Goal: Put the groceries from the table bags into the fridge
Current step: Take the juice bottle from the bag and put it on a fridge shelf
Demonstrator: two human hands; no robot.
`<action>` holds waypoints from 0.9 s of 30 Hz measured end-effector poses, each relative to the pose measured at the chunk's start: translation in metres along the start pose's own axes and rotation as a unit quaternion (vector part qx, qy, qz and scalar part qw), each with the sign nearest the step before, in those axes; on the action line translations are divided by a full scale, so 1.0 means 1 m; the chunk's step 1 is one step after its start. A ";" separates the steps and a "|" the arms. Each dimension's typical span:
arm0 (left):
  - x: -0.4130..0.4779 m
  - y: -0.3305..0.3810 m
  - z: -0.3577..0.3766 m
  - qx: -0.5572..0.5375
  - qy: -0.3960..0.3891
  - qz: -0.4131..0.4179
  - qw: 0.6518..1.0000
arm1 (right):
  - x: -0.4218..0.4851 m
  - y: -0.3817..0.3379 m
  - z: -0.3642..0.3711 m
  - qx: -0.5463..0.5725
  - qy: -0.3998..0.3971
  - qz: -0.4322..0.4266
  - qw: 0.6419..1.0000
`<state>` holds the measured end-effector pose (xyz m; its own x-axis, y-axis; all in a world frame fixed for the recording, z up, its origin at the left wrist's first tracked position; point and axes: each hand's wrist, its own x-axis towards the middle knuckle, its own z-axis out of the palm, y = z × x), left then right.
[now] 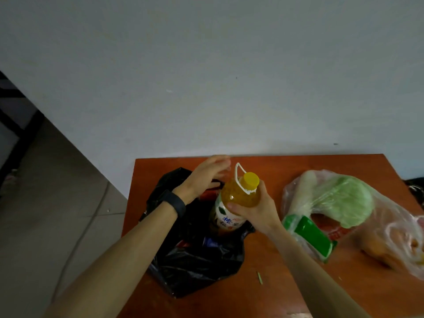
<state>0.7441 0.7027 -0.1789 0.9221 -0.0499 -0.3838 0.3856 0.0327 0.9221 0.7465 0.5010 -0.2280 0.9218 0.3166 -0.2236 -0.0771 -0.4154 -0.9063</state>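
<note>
A bottle of orange-yellow liquid (238,198) with a yellow cap and a white carry loop stands tilted, half out of a black plastic bag (195,260) on the red-brown table (275,271). My right hand (254,210) grips the bottle around its upper body. Just left of the bottle's neck, my left hand (206,177) hovers over the bag's mouth with fingers spread and holds nothing. A clear plastic bag (390,226) at the right holds a green cabbage (348,203), a white radish (302,189), a green packet (314,237) and some orange items.
The table stands against a pale wall (206,76). Grey tiled floor (57,214) lies to its left. A dark object (415,187) sits past the table's right edge. A small green scrap (259,277) lies on the table near the front.
</note>
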 end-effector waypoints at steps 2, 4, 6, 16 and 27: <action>0.000 -0.017 -0.003 0.004 0.049 -0.003 0.999 | -0.001 0.004 -0.004 0.021 0.024 -0.001 0.999; -0.003 -0.038 -0.004 0.039 0.070 -0.007 0.997 | 0.000 0.008 -0.008 0.053 0.063 0.010 0.997; -0.008 -0.054 -0.003 0.096 0.066 -0.011 0.993 | -0.002 0.012 -0.012 0.102 0.100 0.028 0.989; -0.021 -0.049 0.061 0.523 -0.077 0.151 0.835 | -0.069 -0.007 -0.077 0.332 0.196 0.059 0.921; -0.039 0.013 0.205 0.517 -0.090 0.347 0.777 | -0.186 -0.005 -0.187 0.340 0.295 -0.049 0.892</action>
<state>0.7059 0.5006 -0.1415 0.8408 -0.5198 0.1512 -0.5209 -0.7011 0.4869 0.6464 0.2850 -0.1146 0.9609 -0.2632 -0.0865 -0.0140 0.2656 -0.9640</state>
